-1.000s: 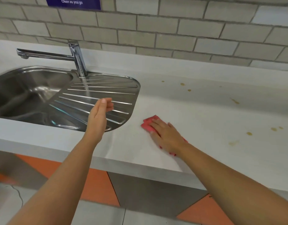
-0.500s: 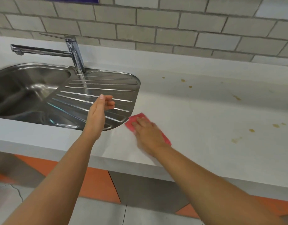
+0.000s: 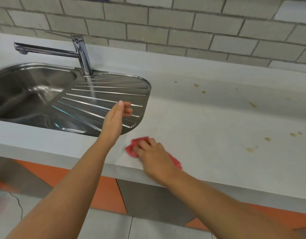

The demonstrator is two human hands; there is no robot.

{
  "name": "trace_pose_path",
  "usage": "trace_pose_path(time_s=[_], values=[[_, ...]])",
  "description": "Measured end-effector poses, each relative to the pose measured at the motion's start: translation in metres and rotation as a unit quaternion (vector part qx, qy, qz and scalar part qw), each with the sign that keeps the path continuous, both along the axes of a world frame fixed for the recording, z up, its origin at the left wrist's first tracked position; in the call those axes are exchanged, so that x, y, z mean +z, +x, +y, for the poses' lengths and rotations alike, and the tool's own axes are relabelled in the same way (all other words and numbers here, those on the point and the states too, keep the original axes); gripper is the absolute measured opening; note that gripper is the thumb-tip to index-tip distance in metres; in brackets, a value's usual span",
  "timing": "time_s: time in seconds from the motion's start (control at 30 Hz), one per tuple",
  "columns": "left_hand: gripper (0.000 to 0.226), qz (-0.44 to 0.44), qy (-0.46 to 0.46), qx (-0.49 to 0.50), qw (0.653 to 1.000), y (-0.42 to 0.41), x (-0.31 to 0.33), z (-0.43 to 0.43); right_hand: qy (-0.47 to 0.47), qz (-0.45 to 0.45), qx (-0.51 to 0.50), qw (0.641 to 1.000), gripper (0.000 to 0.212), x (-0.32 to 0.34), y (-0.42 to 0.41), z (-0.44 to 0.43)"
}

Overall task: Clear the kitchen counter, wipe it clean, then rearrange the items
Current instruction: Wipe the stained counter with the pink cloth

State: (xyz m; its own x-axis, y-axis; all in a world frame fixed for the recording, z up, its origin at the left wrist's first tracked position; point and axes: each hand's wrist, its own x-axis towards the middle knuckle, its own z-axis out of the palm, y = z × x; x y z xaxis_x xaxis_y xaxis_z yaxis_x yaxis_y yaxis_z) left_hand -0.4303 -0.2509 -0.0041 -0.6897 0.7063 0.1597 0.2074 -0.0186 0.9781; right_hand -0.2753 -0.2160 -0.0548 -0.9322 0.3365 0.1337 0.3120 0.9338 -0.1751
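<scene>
A red cloth (image 3: 132, 149) lies flat on the pale grey counter (image 3: 209, 128), close to its front edge. My right hand (image 3: 154, 156) presses down on the cloth with the palm and fingers and covers most of it. My left hand (image 3: 117, 118) hovers in the air over the corner of the steel draining board, edge-on, fingers loosely curled, holding nothing. Several small brown stains (image 3: 267, 139) dot the counter to the right and at the back.
A steel sink with a ribbed draining board (image 3: 104, 94) is set into the counter at the left. A chrome tap (image 3: 80, 50) stands behind it, spout pointing left. A grey brick wall (image 3: 166, 28) runs along the back.
My right hand has slid the red cloth leftward and then toward the counter's front edge. My left hand has stayed over the draining board.
</scene>
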Motion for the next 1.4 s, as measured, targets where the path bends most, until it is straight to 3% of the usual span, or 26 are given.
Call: trace_pose_path(time_s=[0.07,0.2,0.33,0.53,0.7,0.87,1.07,1.3,1.4], values=[[0.042,-0.005,0.004,-0.004,1.0,0.004,0.0,0.004,0.021,0.005,-0.001,1.0,0.048,0.004,0.001,0.009],[0.039,-0.001,0.007,-0.014,1.0,0.008,0.001,0.006,0.015,-0.036,-0.133,0.99,0.056,0.023,-0.004,0.053],[0.039,-0.002,0.008,-0.015,1.0,0.005,0.0,0.007,-0.001,-0.005,-0.032,0.999,0.048,0.01,0.015,0.007],[0.041,-0.002,0.009,-0.007,1.0,-0.002,0.003,0.003,0.0,-0.02,-0.127,0.992,0.058,0.021,-0.01,0.044],[0.04,-0.013,-0.01,-0.003,1.0,-0.007,-0.01,-0.005,-0.016,0.017,-0.027,0.999,0.048,0.009,0.01,0.01],[0.036,-0.01,0.001,0.046,0.999,-0.005,-0.035,-0.022,0.0,0.018,-0.135,0.991,0.047,0.011,-0.014,0.046],[0.039,-0.047,0.006,0.07,0.996,0.0,-0.041,-0.023,0.002,0.043,-0.013,0.999,0.048,0.008,-0.043,-0.019],[0.041,-0.037,-0.001,0.077,0.996,-0.003,-0.042,-0.026,0.016,0.009,-0.123,0.992,0.054,0.015,-0.041,0.029],[0.042,-0.056,0.012,0.076,0.995,-0.004,-0.041,-0.025,-0.009,0.01,-0.054,0.998,0.049,0.015,-0.05,-0.004]])
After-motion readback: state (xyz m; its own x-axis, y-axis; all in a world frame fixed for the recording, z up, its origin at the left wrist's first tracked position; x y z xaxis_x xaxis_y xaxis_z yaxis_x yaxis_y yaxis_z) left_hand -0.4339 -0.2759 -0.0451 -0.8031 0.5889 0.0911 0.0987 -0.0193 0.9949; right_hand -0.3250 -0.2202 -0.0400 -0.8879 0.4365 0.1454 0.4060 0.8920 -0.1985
